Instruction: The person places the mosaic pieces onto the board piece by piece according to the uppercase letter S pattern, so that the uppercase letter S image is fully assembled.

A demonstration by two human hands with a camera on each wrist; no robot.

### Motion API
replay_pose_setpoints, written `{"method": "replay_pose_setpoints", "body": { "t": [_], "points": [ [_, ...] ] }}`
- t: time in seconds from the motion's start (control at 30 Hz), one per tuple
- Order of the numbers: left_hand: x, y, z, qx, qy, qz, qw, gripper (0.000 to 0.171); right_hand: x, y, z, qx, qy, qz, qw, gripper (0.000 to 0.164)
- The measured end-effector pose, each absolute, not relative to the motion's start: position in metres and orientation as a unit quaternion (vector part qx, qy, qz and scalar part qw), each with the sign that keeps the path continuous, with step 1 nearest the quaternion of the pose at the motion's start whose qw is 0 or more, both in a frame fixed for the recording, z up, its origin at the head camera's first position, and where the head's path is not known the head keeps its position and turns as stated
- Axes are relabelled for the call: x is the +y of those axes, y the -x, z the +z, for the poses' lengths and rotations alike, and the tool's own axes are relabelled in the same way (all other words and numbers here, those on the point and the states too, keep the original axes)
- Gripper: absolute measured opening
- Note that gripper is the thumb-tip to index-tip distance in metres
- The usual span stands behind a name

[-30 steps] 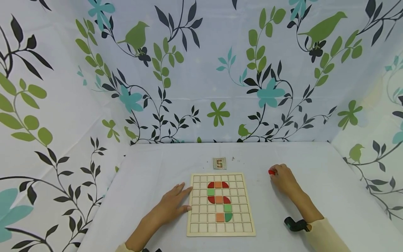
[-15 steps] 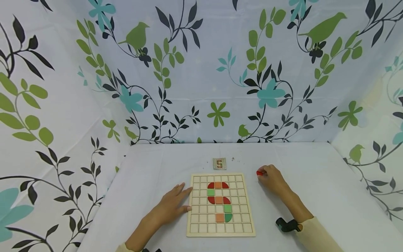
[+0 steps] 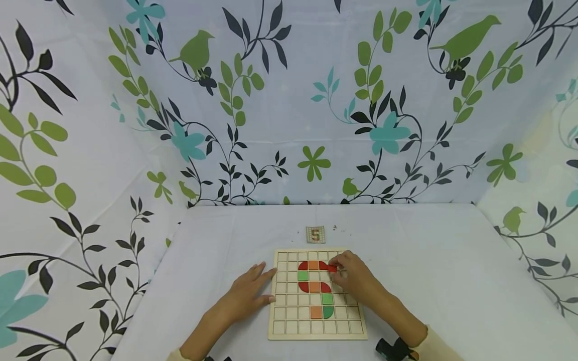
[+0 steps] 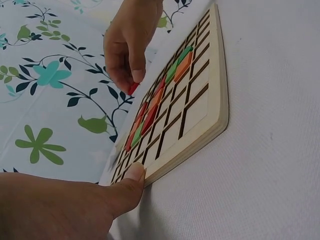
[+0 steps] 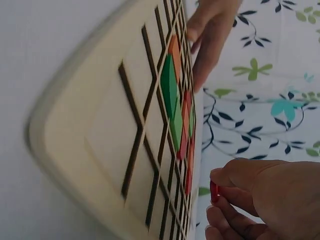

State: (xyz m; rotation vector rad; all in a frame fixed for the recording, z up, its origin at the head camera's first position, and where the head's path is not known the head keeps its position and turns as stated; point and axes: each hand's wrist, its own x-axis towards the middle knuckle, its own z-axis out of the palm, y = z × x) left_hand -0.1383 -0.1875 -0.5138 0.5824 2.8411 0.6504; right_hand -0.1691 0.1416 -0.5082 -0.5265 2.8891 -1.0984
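A wooden grid board (image 3: 318, 337) lies on the white table, with red, orange and green tiles set in its cells in an S shape. My left hand (image 3: 244, 296) rests at the board's left edge, fingers spread and thumb touching the rim in the left wrist view. Over the board's upper right, my right hand (image 3: 356, 276) pinches a small red tile (image 5: 214, 192) between thumb and fingers. In the head view that tile overlaps the spot just right of the top row's red rounded tile (image 3: 322, 265). A green rounded tile (image 3: 327, 312) and an orange square (image 3: 315, 312) form the lowest row.
A small gridded card (image 3: 315, 234) with an S pattern lies behind the board. Small dark marks (image 3: 335, 227) show on the cloth beside it. Patterned fabric (image 3: 289, 100) hangs behind and at both sides. A black wrist device (image 3: 394, 348) sits near the right sleeve.
My right hand has moved left with the red tile, from the table right of the board to over its upper right cells. The left hand has stayed at the board's edge.
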Motion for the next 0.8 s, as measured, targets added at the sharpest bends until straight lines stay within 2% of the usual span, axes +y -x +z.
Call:
{"method": "replay_pose_setpoints", "body": {
  "t": [0.2, 0.33, 0.47, 0.6, 0.8],
  "points": [
    [-0.188, 0.139, -0.513, 0.953, -0.197, 0.213, 0.083, 0.072, 0.115, 0.144, -0.507, 0.901, 0.285, -0.326, 0.01, 0.021],
    [-0.188, 0.139, -0.511, 0.952, -0.199, 0.216, 0.081, 0.073, 0.101, 0.131, -0.505, 0.893, 0.334, -0.303, 0.014, 0.026],
    [-0.188, 0.139, -0.512, 0.951, -0.2, 0.221, 0.082, 0.072, 0.092, 0.123, -0.508, 0.886, 0.368, -0.281, 0.003, 0.022],
    [-0.188, 0.138, -0.512, 0.951, -0.199, 0.223, 0.082, 0.072, 0.089, 0.118, -0.513, 0.883, 0.381, -0.274, -0.016, 0.016],
    [-0.187, 0.137, -0.511, 0.952, -0.197, 0.221, 0.083, 0.072, 0.092, 0.113, -0.518, 0.899, 0.361, -0.247, -0.006, 0.019]
  ]
}}
